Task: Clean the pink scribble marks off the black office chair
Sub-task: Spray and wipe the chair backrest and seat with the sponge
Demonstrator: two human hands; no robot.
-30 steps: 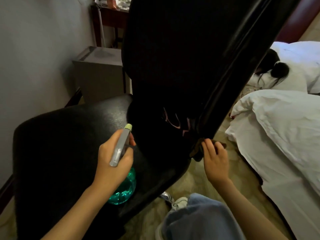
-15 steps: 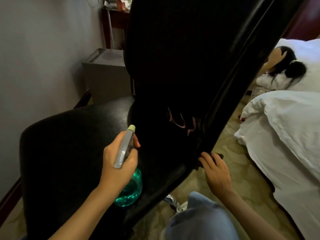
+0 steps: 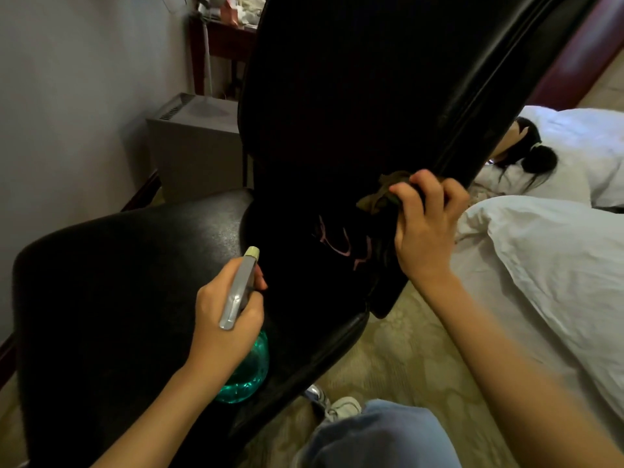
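Observation:
The black office chair (image 3: 111, 285) fills the middle of the view, its tall backrest rising to the top. Pink scribble marks (image 3: 341, 246) show low on the backrest near its right edge. My left hand (image 3: 226, 315) grips a spray bottle (image 3: 243, 369) with a green round body and a grey trigger head, its nozzle pointing toward the marks. My right hand (image 3: 425, 228) holds a dark crumpled cloth (image 3: 381, 194) against the backrest's right edge, just above and right of the marks.
A bed with white bedding (image 3: 547, 265) lies close on the right, and a person with dark hair (image 3: 526, 157) lies on it behind the chair. A grey box-shaped unit (image 3: 192, 143) stands by the wall at the left. Patterned carpet (image 3: 398, 352) lies below.
My right hand rose from below the backrest's lower right edge and now holds the cloth up beside the marks. The left hand and bottle stay in about the same place.

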